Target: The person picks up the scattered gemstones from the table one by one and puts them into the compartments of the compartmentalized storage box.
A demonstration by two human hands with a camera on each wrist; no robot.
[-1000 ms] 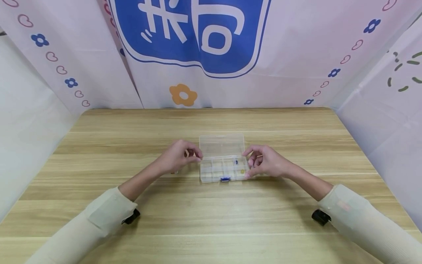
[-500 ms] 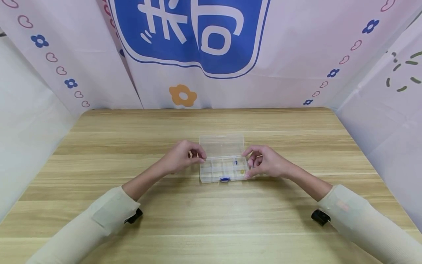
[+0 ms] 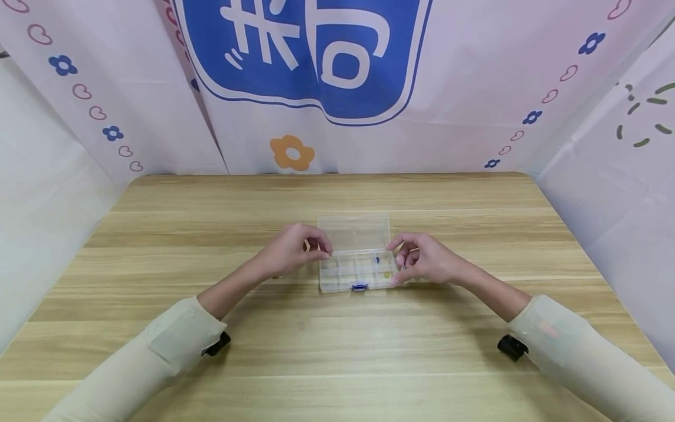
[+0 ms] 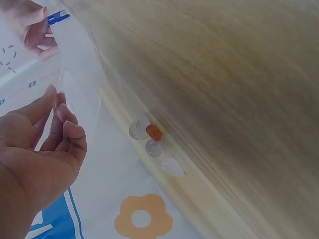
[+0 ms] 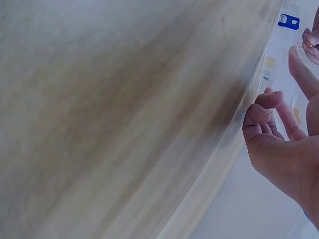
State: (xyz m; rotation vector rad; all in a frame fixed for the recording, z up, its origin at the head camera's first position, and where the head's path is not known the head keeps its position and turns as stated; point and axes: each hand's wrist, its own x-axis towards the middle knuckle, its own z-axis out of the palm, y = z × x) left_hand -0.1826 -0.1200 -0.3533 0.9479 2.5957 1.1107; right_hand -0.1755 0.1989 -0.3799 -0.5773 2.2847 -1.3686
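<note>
A clear plastic compartment box (image 3: 348,271) lies on the table with its lid (image 3: 353,231) folded back and a blue latch (image 3: 360,287) in front. My right hand (image 3: 424,258) grips its right end, thumb at the front corner and index finger at the back. Over the back left compartment, my left hand (image 3: 295,249) pinches thumb and index fingertips together on a tiny piece; I cannot tell its kind. A blue piece (image 3: 377,259) and a yellow piece (image 3: 387,274) sit in right-hand compartments. Several clear stones (image 4: 154,148) and an orange stone (image 4: 154,133) lie near the left hand.
The wooden table (image 3: 337,351) reaches back to a white printed cloth (image 3: 448,135) hanging behind it. More white cloth (image 3: 622,193) closes off the sides. A black device (image 3: 512,347) sits under the right sleeve, and another black device (image 3: 216,344) under the left.
My left hand has moved slightly right, from the box's left edge to over its back left compartment. The right hand and the box have stayed in place.
</note>
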